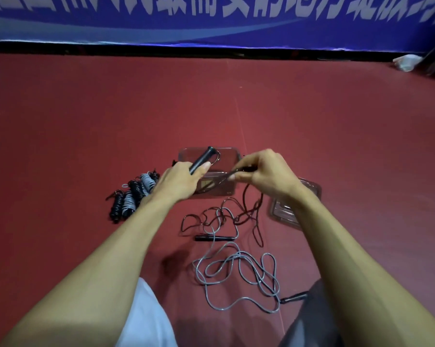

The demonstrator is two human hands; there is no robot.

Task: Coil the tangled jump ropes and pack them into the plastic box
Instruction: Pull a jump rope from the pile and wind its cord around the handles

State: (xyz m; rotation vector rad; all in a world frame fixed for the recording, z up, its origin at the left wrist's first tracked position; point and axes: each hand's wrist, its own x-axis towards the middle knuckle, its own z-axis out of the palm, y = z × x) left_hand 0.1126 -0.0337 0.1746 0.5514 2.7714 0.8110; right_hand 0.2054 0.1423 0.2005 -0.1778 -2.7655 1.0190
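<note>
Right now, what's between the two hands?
Head view: a stretch of dark rope, pinched by the right hand, crosses the gap; the plastic box sits behind it.

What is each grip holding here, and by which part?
The left grip holds a jump rope's black handle around its lower end. The right grip pinches the dark cord between thumb and fingers.

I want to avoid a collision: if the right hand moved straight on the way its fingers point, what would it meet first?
Probably the left hand, near its thumb on the black handle; the right hand, pinching the black rope, points left at it. Depth is unclear.
</note>
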